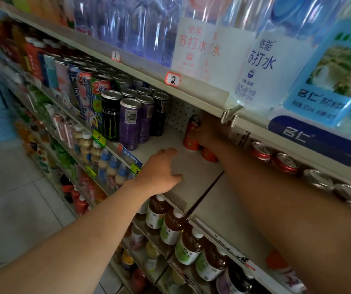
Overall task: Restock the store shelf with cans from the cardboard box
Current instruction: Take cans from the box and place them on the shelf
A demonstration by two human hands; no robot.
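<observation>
A red can (191,134) stands upright at the back of the grey shelf board (191,172), against the perforated back panel. My right hand (209,129) reaches deep under the upper shelf and grips this can from its right side. A second red can (208,155) stands just in front of it, partly hidden under my right forearm. My left hand (159,170) rests on the bare shelf board near its front edge, fingers loosely bent, holding nothing. The cardboard box is out of view.
Tall black and purple cans (128,122) stand left of the gap. Red-topped and silver cans (284,162) line the shelf to the right. Water bottles (261,66) fill the shelf above, whose front lip (191,90) hangs low over my right hand. Tea bottles (189,245) stand below.
</observation>
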